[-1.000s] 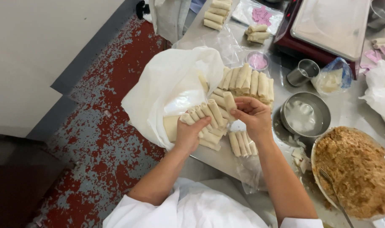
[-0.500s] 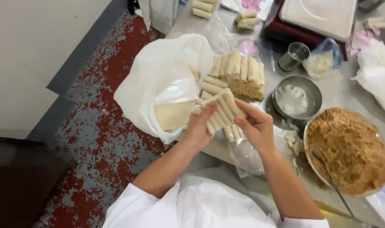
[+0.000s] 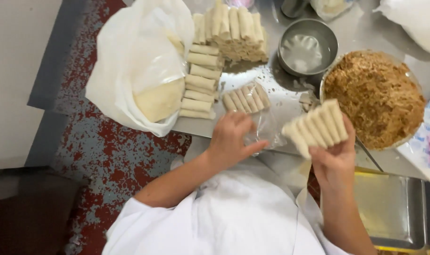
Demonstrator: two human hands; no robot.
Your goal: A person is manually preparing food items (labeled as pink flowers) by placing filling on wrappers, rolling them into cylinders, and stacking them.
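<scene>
While the right hand (image 3: 335,158) cradles a fanned row of rolls (image 3: 316,126) off the tabletop's near edge, the left hand (image 3: 231,141), fingers loosely spread, touches a clear bag (image 3: 264,130).

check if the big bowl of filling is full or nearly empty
Full: the brown filling heaps up to the bowl rim, covering its inside.

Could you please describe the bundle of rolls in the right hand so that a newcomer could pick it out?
Start at the big bowl of brown filling. Just left of its near edge, the right hand holds a row of pale rolls up. Unlike the other rolls, these are lifted off the table.
</scene>
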